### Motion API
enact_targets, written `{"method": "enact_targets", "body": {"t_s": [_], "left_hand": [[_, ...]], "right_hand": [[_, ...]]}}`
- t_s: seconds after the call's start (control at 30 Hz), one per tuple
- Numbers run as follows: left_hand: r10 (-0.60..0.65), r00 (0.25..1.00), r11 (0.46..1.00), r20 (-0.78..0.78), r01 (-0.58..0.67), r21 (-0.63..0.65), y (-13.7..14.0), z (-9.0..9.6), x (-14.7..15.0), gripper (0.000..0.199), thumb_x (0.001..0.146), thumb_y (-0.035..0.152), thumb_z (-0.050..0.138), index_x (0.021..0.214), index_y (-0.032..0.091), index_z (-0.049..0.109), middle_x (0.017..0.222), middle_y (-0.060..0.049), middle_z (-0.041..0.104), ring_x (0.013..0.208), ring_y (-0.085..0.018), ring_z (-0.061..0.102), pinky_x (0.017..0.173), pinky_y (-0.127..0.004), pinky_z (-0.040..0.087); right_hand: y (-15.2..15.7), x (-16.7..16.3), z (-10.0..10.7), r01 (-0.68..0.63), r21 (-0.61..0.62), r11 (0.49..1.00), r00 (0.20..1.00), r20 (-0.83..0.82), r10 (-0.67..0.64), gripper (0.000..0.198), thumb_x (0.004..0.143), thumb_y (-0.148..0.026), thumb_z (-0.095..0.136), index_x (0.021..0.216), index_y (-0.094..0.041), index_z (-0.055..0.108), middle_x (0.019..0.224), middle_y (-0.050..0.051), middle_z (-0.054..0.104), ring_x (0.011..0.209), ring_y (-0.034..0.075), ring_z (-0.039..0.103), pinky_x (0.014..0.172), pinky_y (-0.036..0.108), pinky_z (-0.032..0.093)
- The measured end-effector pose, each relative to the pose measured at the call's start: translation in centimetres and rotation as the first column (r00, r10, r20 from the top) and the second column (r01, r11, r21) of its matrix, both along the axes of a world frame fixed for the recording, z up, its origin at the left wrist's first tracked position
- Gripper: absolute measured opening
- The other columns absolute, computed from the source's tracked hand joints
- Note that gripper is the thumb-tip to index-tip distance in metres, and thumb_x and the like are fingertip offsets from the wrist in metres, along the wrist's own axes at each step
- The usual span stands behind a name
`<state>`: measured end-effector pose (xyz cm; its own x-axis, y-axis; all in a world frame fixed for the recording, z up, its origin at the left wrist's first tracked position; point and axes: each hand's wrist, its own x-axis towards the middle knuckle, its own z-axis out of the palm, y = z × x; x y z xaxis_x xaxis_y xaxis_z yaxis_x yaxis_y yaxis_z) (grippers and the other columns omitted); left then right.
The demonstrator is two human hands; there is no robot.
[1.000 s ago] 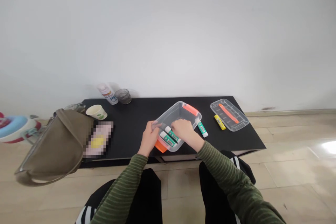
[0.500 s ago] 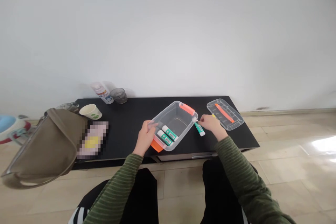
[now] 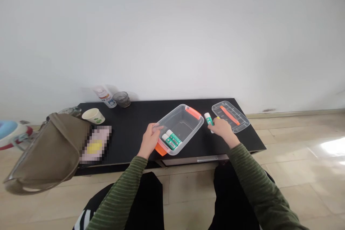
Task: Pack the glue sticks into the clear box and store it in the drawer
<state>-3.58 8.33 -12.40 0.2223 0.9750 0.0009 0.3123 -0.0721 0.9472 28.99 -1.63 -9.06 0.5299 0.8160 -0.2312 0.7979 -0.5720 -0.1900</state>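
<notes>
My left hand (image 3: 150,140) grips the near-left rim of a clear plastic box (image 3: 185,143) with orange clips. Two green-and-white glue sticks (image 3: 172,143) lie side by side at the box's near end. To the right of the box, my right hand (image 3: 221,129) is closed around another glue stick (image 3: 208,118), whose white end points away from me. Its lower part is partly covered by my fingers. Something small and yellow (image 3: 218,118) shows just behind that hand; its kind is hidden.
The box's clear lid (image 3: 243,122) with an orange handle lies at the right of the black table (image 3: 129,129). On the left are a paper cup (image 3: 91,115), a dark glass (image 3: 122,99), a spray can (image 3: 105,97), a brown bag (image 3: 51,151) and a blurred pink item (image 3: 98,133).
The glue stick at my right hand has moved away from me and slightly right, and turned so its white end points toward the wall. My left hand stays on the box.
</notes>
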Motion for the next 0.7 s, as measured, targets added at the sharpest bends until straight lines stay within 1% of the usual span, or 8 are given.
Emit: {"method": "enact_targets", "body": {"t_s": [0.07,0.13,0.2,0.23,0.37,0.53,0.6,0.7], "left_hand": [[-0.012,1.0,1.0,-0.011,0.012,0.003,0.0,0.2,0.2,0.032,0.074,0.025,0.053,0.106,0.022,0.057,0.108,-0.009,0.076,0.094,-0.023,0.069,0.084,-0.037,0.051],[-0.031,0.999,1.0,-0.021,0.031,-0.001,0.1,0.4,0.4,0.031,0.074,0.025,0.053,0.105,0.022,0.058,0.107,-0.009,0.076,0.093,-0.022,0.069,0.083,-0.036,0.051],[-0.057,0.998,0.998,-0.021,0.057,-0.009,0.2,0.5,0.7,0.031,0.074,0.025,0.052,0.104,0.022,0.058,0.107,-0.009,0.076,0.093,-0.022,0.069,0.082,-0.035,0.051],[-0.071,0.997,0.997,-0.017,0.07,-0.012,0.3,0.5,0.9,0.032,0.073,0.024,0.052,0.104,0.022,0.058,0.107,-0.009,0.076,0.094,-0.022,0.069,0.082,-0.035,0.051],[-0.119,0.993,0.993,-0.001,0.119,-0.016,0.7,0.4,1.6,0.032,0.072,0.022,0.052,0.103,0.022,0.059,0.106,-0.009,0.076,0.099,-0.024,0.069,0.084,-0.036,0.051],[-0.224,0.975,0.975,0.008,0.224,0.002,0.6,0.1,2.2,0.032,0.073,0.02,0.049,0.104,0.022,0.057,0.109,-0.009,0.075,0.11,-0.024,0.067,0.09,-0.038,0.048],[-0.247,0.969,0.969,0.004,0.247,0.007,0.5,0.2,2.2,0.032,0.073,0.019,0.048,0.104,0.022,0.057,0.111,-0.009,0.075,0.113,-0.024,0.066,0.091,-0.037,0.047],[-0.241,0.97,0.97,-0.001,0.241,0.0,0.3,0.4,2.2,0.033,0.073,0.02,0.048,0.104,0.022,0.057,0.11,-0.009,0.075,0.107,-0.025,0.068,0.088,-0.038,0.049]], "right_hand": [[-0.9,0.1,1.7,0.048,0.206,0.977,0.999,-0.002,-0.049,0.032,0.086,-0.043,0.055,0.102,-0.017,0.065,0.091,0.011,0.071,0.088,0.026,0.067,0.072,0.031,0.044],[-1.5,-1.0,3.3,0.018,0.408,0.913,1.0,-0.028,-0.007,0.031,0.089,-0.043,0.051,0.105,-0.018,0.063,0.09,0.008,0.071,0.083,0.022,0.066,0.071,0.029,0.043],[-1.8,-3.2,4.4,-0.077,0.511,0.856,0.993,-0.036,0.111,0.03,0.09,-0.041,0.05,0.108,-0.019,0.061,0.093,0.007,0.071,0.082,0.02,0.066,0.07,0.027,0.042],[-1.8,-4.5,4.7,-0.139,0.505,0.852,0.984,-0.03,0.178,0.03,0.089,-0.041,0.051,0.108,-0.02,0.061,0.094,0.006,0.072,0.082,0.02,0.066,0.069,0.027,0.042],[-0.4,-9.0,4.8,-0.349,0.27,0.897,0.935,0.038,0.353,0.027,0.087,-0.04,0.055,0.103,-0.02,0.066,0.095,0.008,0.073,0.087,0.023,0.067,0.071,0.03,0.044],[2.3,-10.2,3.5,-0.403,-0.069,0.913,0.915,0.001,0.404,0.03,0.087,-0.039,0.061,0.101,-0.015,0.07,0.094,0.014,0.073,0.089,0.029,0.069,0.072,0.035,0.049],[2.9,-10.1,3.0,-0.388,-0.139,0.911,0.921,-0.055,0.384,0.029,0.088,-0.038,0.064,0.101,-0.014,0.07,0.094,0.014,0.072,0.088,0.028,0.07,0.073,0.036,0.052],[2.8,-10.4,2.4,-0.371,-0.115,0.922,0.928,-0.091,0.362,0.032,0.093,-0.038,0.063,0.114,-0.015,0.065,0.11,0.011,0.068,0.096,0.023,0.067,0.082,0.038,0.055]]}}
